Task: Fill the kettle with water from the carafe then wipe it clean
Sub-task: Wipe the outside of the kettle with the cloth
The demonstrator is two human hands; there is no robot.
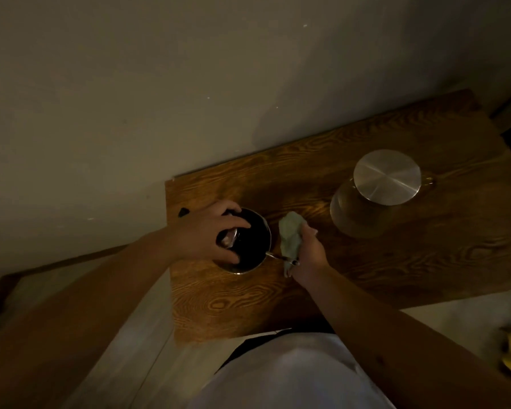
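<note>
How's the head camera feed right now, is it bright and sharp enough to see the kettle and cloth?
Head view: dim, warm light overall; the kettle reads as a near-black disc, its detail lost under the left hand. The pale cloth in the right hand stands out but looks soft. The carafe lid catches a bright sheen. Wide-angle distortion tilts the table edges.
</note>
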